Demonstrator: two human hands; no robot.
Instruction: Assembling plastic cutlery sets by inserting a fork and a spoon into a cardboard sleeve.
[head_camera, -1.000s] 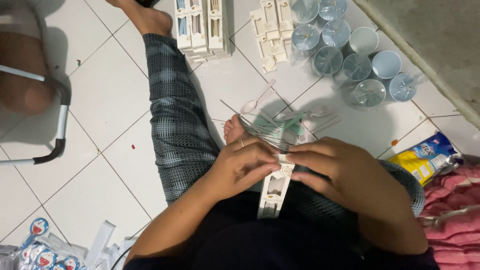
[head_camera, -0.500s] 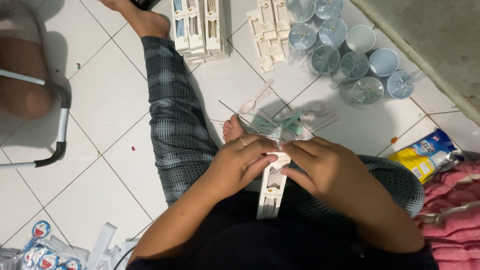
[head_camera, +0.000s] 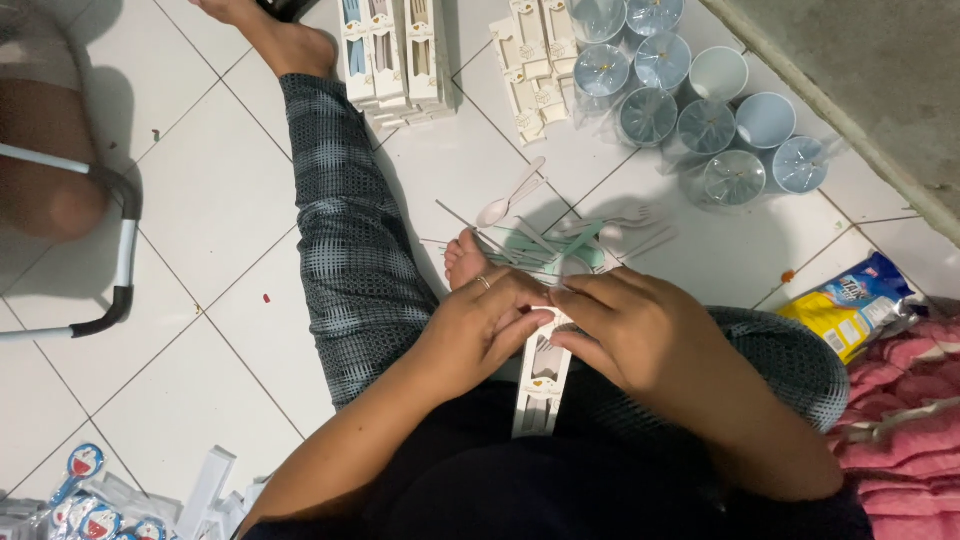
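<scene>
The person sits on a white tiled floor (head_camera: 200, 300), and both hands meet over the lap at the top end of a narrow white cutlery box (head_camera: 541, 385). The left hand (head_camera: 480, 330), a ring on one finger, curls its fingers and thumb against the box's upper left edge. The right hand (head_camera: 625, 335) covers the upper right corner with its fingers bent down onto it. Both hands pinch the box top, which is hidden beneath the fingertips, so how it closes cannot be made out. The box's lower half lies along the dark clothing of the lap, and a window in it shows pale cutlery, too small to tell apart.

Just beyond the hands, a loose pile of plastic cutlery (head_camera: 560, 245) lies by the person's bare toes (head_camera: 465, 258), partly hidden by the hands. A single spoon (head_camera: 512, 195) lies apart from it. Farther off stand stacked cutlery boxes (head_camera: 392, 55), cut off by the top edge, and a cluster of wrapped blue cups (head_camera: 690, 100). A snack bag (head_camera: 850, 305) lies at the right beside pink cloth (head_camera: 900, 420).
</scene>
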